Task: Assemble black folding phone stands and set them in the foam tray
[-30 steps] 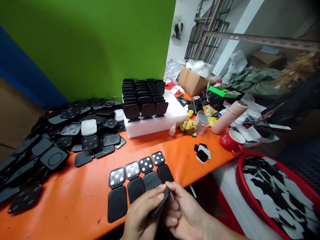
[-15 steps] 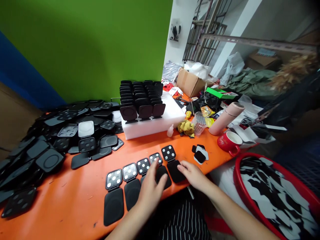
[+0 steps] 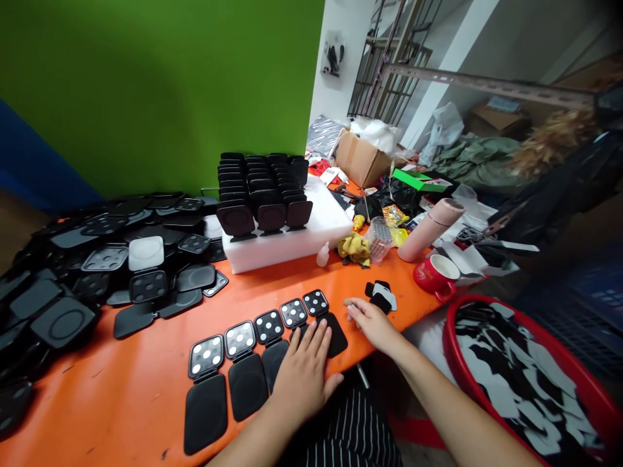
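Black pads (image 3: 248,386) lined up before foam (image 3: 287,251), probably for easy reach; left hand (image 3: 305,370) spread over them, clasping nothing, perhaps steadying; right hand (image 3: 374,326) curled, front-right of foam, grip unclear.

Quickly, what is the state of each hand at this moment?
Left hand: open, flat over the black pads, holding nothing visible.
Right hand: partly curled; cannot tell whether it holds anything.
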The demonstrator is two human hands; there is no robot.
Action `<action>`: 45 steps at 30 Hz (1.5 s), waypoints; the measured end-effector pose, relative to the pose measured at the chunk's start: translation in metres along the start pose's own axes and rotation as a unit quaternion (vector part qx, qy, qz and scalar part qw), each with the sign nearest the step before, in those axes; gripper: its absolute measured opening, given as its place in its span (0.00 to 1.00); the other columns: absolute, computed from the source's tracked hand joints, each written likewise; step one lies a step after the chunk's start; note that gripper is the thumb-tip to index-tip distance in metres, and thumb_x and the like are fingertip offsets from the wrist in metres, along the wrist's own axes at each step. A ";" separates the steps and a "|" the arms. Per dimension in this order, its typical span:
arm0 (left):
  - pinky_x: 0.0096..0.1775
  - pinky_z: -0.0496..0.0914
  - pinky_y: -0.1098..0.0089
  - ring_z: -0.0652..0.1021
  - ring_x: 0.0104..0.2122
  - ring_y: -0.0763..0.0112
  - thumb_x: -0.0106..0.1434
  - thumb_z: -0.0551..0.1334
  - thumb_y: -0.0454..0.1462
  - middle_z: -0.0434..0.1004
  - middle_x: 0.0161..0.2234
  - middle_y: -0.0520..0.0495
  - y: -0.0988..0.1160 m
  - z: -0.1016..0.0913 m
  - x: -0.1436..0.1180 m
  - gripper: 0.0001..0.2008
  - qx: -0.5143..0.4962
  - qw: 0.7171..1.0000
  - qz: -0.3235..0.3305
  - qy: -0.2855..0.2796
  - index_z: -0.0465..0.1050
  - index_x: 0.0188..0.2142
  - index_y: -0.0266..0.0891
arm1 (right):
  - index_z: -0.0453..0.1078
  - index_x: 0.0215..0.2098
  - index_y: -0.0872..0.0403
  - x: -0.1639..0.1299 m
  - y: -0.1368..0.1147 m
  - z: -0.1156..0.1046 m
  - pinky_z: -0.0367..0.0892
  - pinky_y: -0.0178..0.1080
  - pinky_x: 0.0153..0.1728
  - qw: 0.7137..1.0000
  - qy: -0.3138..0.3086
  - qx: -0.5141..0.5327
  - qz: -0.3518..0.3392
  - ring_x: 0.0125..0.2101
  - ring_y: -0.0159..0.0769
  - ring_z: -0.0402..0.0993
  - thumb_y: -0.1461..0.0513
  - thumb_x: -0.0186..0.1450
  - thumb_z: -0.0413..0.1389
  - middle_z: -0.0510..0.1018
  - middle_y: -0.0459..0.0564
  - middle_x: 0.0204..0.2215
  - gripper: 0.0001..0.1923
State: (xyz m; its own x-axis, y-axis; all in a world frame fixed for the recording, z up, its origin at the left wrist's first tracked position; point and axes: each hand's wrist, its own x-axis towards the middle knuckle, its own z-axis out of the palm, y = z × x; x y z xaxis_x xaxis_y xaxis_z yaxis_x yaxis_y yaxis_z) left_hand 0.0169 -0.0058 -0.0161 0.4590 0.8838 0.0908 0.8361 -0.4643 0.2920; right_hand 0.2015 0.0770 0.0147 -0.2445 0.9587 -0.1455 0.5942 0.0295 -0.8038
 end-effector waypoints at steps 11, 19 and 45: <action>0.55 0.49 0.51 0.53 0.59 0.54 0.59 0.51 0.49 0.48 0.61 0.42 -0.003 0.004 0.002 0.33 0.011 0.999 0.023 0.035 0.46 0.61 0.38 | 0.65 0.32 0.55 -0.101 0.015 0.018 0.57 0.33 0.25 0.976 -0.085 0.154 0.126 0.22 0.29 0.60 0.53 0.64 0.43 0.64 0.42 0.20 0.16; 0.56 0.47 0.51 0.52 0.59 0.55 0.60 0.50 0.50 0.45 0.61 0.43 -0.001 0.005 0.003 0.34 0.047 0.998 0.022 0.018 0.46 0.60 0.35 | 0.64 0.31 0.54 -0.116 0.074 0.023 0.60 0.36 0.29 0.985 0.109 0.021 0.129 0.26 0.34 0.65 0.51 0.65 0.40 0.67 0.46 0.23 0.19; 0.55 0.54 0.55 0.57 0.57 0.61 0.62 0.52 0.42 0.54 0.59 0.45 -0.009 -0.027 -0.016 0.23 -0.078 0.993 0.008 0.084 0.55 0.57 0.44 | 0.59 0.23 0.54 -0.088 0.072 0.066 0.49 0.30 0.13 0.952 0.002 0.213 0.220 0.11 0.24 0.50 0.47 0.58 0.45 0.62 0.40 0.14 0.19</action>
State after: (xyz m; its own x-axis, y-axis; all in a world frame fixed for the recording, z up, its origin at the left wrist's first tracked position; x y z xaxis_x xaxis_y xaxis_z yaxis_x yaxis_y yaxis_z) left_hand -0.0059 -0.0144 0.0060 0.4039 0.8799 0.2503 0.7668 -0.4749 0.4319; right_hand 0.2151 -0.0237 -0.0680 -0.0409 0.8523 -0.5215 0.2731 -0.4925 -0.8264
